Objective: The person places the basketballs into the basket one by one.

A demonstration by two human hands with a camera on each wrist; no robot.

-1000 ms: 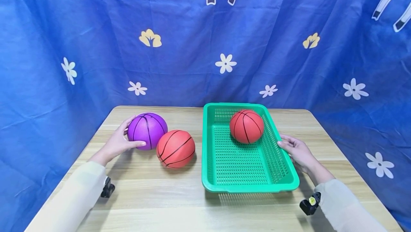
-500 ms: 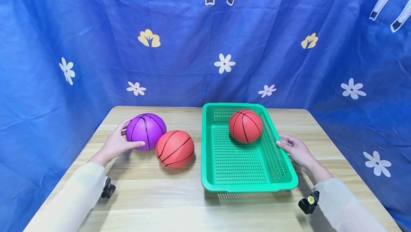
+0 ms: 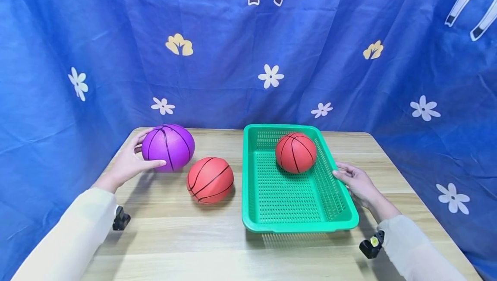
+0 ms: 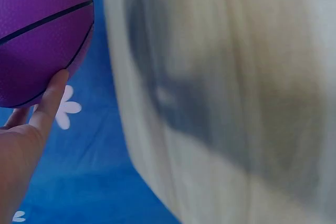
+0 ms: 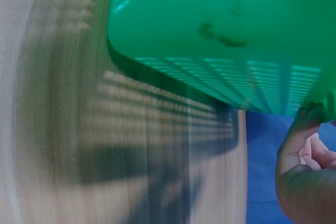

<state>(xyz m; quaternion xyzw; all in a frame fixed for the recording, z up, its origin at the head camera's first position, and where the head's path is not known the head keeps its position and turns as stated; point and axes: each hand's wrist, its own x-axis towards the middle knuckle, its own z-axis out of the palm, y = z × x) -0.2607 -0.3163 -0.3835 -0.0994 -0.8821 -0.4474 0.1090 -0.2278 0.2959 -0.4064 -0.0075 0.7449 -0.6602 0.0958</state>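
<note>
In the foreground, the wooden table point(image 3: 182, 246) supports a green basket point(image 3: 300, 228); the right hand point(image 3: 359, 186) grips the basket's right rim, thumb on top. One red ball point(image 3: 210, 180) rests on the table, left of and apart from the basket. Farther back, the left hand point(image 3: 126, 162) grips the purple ball point(image 3: 168, 148), which appears clear of the table. The second red ball point(image 3: 296, 153) sits in the rear right part of the basket. A blue curtain point(image 3: 217, 78) with flower prints hangs behind the table.

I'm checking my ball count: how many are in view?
3: the purple ball is in the left hand, one red ball is on the table left of the basket, and the other red ball is inside it.
</note>
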